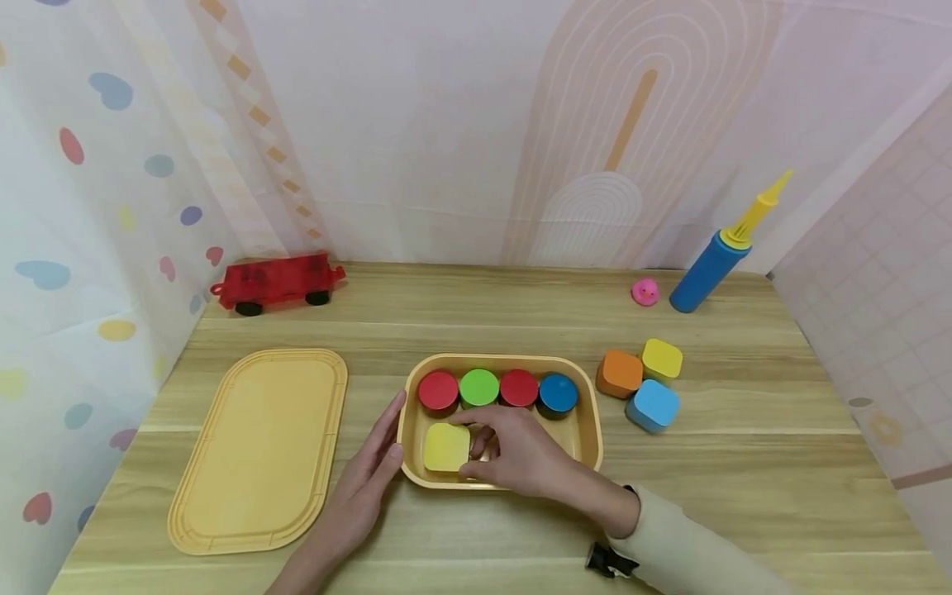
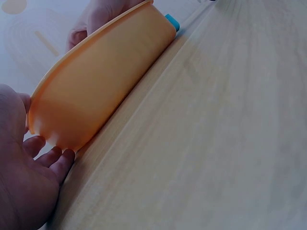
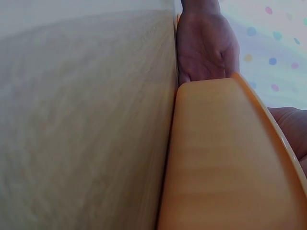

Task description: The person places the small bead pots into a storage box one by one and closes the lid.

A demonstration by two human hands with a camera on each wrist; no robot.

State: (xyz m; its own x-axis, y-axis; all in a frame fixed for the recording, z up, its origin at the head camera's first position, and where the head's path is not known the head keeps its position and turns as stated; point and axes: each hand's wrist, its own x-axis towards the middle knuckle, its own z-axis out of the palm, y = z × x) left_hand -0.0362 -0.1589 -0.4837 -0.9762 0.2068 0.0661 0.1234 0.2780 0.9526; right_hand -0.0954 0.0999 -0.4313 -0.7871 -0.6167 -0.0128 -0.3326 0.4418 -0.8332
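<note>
A yellow rounded-square block (image 1: 445,447) lies at the front left inside a shallow orange box (image 1: 404,450). My right hand (image 1: 521,453) reaches in over the box's front rim and pinches that block between thumb and fingers. Along the back of the box stand a red round block (image 1: 439,392), a green one (image 1: 479,387), a second red one (image 1: 518,387) and a blue one (image 1: 558,394). My left hand (image 1: 364,487) rests against the box's left end, its fingertips touching the outer wall in the left wrist view. The box hides the right fingertips in both wrist views.
A flat orange lid (image 1: 260,450) lies left of the box. To the right sit orange (image 1: 620,373), yellow (image 1: 662,359) and light blue (image 1: 654,406) blocks. Farther back are a red toy wagon (image 1: 275,283), a pink duck (image 1: 645,292) and a blue hand pump (image 1: 708,273).
</note>
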